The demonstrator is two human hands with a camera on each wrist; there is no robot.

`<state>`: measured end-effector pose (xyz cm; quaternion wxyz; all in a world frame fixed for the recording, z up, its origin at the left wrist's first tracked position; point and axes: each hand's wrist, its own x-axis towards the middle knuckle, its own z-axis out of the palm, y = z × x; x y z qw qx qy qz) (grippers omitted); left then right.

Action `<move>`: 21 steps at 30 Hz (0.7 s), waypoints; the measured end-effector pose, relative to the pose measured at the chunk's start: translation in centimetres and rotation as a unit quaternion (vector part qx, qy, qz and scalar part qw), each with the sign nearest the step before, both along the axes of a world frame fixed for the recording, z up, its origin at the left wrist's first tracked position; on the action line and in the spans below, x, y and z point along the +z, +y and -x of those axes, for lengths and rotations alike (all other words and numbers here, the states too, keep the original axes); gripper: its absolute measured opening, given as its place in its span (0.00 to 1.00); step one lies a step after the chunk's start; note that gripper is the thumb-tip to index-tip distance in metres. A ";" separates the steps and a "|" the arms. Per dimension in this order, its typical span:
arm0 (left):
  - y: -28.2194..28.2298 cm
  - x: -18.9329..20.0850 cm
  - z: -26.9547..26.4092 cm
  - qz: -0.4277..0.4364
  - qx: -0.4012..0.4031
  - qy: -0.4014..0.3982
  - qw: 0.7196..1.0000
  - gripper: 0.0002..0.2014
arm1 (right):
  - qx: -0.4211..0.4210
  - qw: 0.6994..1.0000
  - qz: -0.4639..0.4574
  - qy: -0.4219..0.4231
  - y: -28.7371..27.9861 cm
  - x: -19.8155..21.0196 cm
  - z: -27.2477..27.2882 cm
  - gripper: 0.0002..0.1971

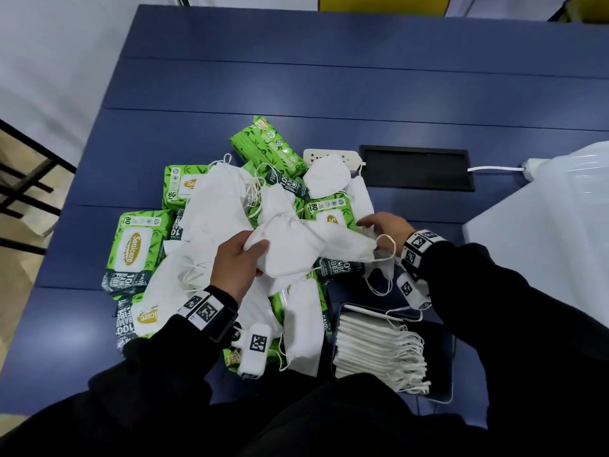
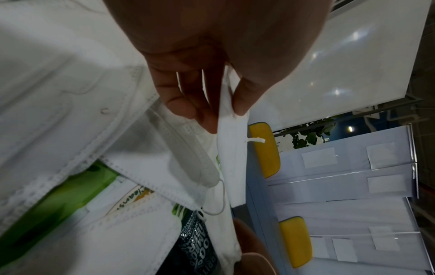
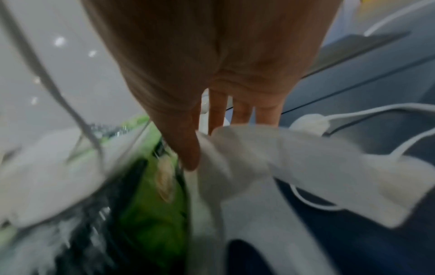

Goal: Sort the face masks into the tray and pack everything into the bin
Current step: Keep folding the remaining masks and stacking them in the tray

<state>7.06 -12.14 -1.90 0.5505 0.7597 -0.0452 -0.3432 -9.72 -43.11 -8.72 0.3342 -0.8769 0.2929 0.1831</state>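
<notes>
Masks in hand: left hand pinches one folded white face mask at its near end, thumb on top and fingers underneath; the left wrist view shows the fold squeezed between thumb and fingertips.
Reason for that hold: probably to lift a single mask clear of the tangle, since ear loops from neighbouring masks lie across one another.
Right hand: right hand reaches over the far end of the same mask, fingers extended and lying on another white mask at the heap's right edge; the blurred right wrist view shows straight fingers against white fabric, not a closed grip.
Heap: loose masks sprawl over green wipe packs in the middle of the blue table, masks mostly on top, so they must likely come off before the packs can be packed.
Tray: dark tray sits near the table's front edge, just right of the heap, within easy reach of either hand.
Tray contents: a neat row of flattened masks, ear loops all trailing to the right; one side remains bare.
Bin: translucent white bin stands at the right; its inside is not visible.
Progress: sorting looks partly done, many masks still loose.
</notes>
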 end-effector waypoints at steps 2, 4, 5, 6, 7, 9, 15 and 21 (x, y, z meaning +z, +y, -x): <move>0.1 0.1 0.0 0.004 0.014 0.006 1.000 0.04 | -0.106 0.991 -0.036 -0.077 -0.4 0.6 -0.8 0.23; 0.2 0.2 0.0 0.008 0.027 0.007 1.000 0.04 | -0.214 0.969 0.002 -0.121 -1.4 1.5 -2.3 0.14; 0.2 0.3 0.1 0.011 0.032 0.008 0.999 0.04 | -0.245 0.961 0.024 -0.129 -1.9 2.0 -3.3 0.11; 0.3 0.5 0.2 0.016 0.038 0.010 0.999 0.04 | -0.269 0.953 0.023 -0.138 -2.3 2.4 -4.5 0.07; 0.3 0.7 0.2 0.021 0.045 0.012 0.999 0.04 | -0.296 0.944 -0.001 -0.147 -2.6 2.8 -5.9 0.05; 0.5 1.0 0.1 0.032 0.058 0.010 0.998 0.05 | -0.339 0.926 -0.077 -0.148 -3.2 2.8 -8.6 0.06; 1.9 1.5 -1.3 0.036 0.104 -0.010 0.994 0.10 | -0.316 0.936 -0.121 -0.095 -1.4 1.9 -13.4 0.20; 3.8 1.9 -2.0 0.053 0.148 0.027 0.987 0.07 | -0.402 0.879 -0.115 -0.228 0.0 2.1 -13.0 0.12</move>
